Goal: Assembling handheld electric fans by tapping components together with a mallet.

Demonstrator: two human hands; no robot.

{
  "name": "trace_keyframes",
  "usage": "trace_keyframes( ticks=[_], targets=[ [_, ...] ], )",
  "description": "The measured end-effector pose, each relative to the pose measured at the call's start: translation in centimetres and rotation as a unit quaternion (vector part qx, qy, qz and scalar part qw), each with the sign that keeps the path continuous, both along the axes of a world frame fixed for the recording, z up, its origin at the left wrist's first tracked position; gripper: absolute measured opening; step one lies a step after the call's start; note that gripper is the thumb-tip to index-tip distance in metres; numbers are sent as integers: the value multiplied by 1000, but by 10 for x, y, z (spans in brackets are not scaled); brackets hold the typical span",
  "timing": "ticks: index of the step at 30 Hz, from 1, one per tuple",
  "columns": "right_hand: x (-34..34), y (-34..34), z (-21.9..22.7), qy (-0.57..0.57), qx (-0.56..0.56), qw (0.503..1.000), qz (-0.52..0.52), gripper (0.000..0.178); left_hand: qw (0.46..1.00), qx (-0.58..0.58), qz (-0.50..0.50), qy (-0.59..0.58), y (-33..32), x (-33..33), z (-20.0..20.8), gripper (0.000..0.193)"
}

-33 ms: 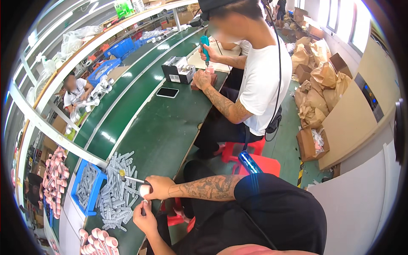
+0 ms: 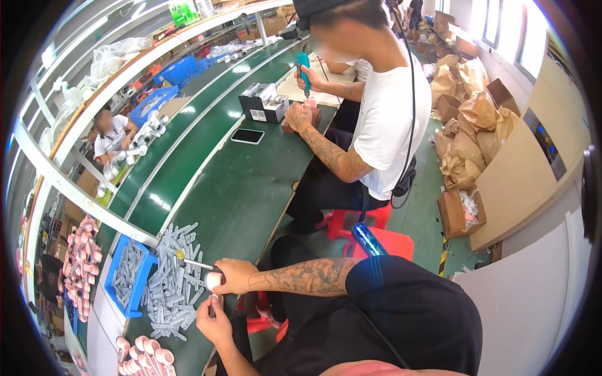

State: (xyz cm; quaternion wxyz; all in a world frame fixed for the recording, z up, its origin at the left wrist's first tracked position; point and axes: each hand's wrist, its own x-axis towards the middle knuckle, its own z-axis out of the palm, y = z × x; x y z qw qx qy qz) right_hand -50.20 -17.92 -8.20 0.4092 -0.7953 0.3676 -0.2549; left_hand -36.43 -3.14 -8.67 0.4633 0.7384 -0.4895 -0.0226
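My right hand (image 2: pixel 234 276) is closed around a pink piece with a round white end (image 2: pixel 214 280). A thin metal rod with a yellow tip (image 2: pixel 193 263) sticks out beside it toward the grey parts; whether rod and piece are joined cannot be made out. Just below, my left hand (image 2: pixel 216 323) is pinched near the pink piece's lower end, with a small pale bit (image 2: pixel 214 297) at its fingertips and something dark partly hidden in the fingers. A loose heap of flat grey plastic strips (image 2: pixel 172 291) lies on the green table beyond both hands.
A blue bin (image 2: pixel 149 276) of similar grey strips stands left of the heap. Pink round-headed parts (image 2: pixel 147 354) lie at the table's near end. Farther along are a phone (image 2: pixel 247 136), an open box (image 2: pixel 258 109), and a co-worker using a teal power screwdriver (image 2: pixel 304 70).
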Motion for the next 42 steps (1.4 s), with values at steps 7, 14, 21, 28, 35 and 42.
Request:
trace_keyframes(
  ticks=[7,14,21,28,35,42],
  targets=[
    [1,2,-2,16,1,1000,5,78,999,-15,-4,-40,-2,-3,3,18],
    [-2,3,-6,6,-14,1000,0,74,998,-7,-63,4,7,6,1,18],
    [-1,3,-2,5,-7,1000,4,71,997,-24,-70,11,10,5,-5,21],
    [-1,3,-7,0,-17,1000,1,74,998,-32,-43,-22,9,1,-12,20],
    [-3,6,-2,5,-2,1000,6,76,997,-33,-68,-24,11,7,-13,18],
    [-3,-2,-7,-3,-9,1000,23,78,993,-1,-121,16,11,21,-6,18]
  ],
)
